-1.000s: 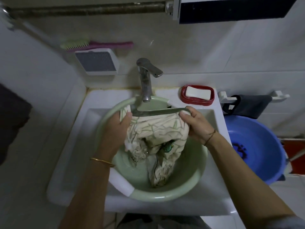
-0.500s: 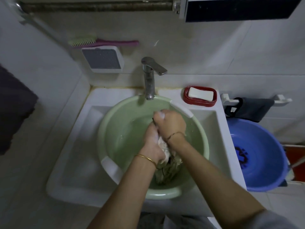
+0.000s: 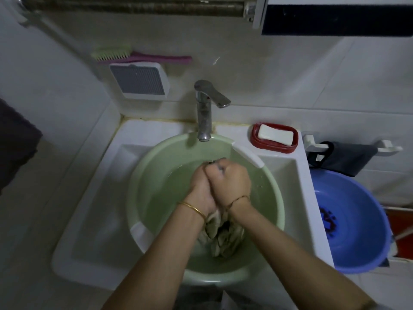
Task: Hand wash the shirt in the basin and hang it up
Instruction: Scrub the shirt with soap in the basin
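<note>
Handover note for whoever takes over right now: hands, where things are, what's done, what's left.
Left hand: grip closed on the bunched shirt.
Right hand: grip closed on the same bunch, pressed against the left hand.
Shirt: wet and wadded, with its lower end down in the green basin. The basin sits in the white sink under the faucet; no stream visible.
Soap: in the red dish at the sink's back right corner.
Done: shirt wetted, scrubbing under way.
Left: rinse, wring, hang up.

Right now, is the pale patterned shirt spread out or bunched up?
Bunched up: left hand and right hand grip the pale patterned shirt together, a crumpled wad hanging into the green plastic basin.
</note>
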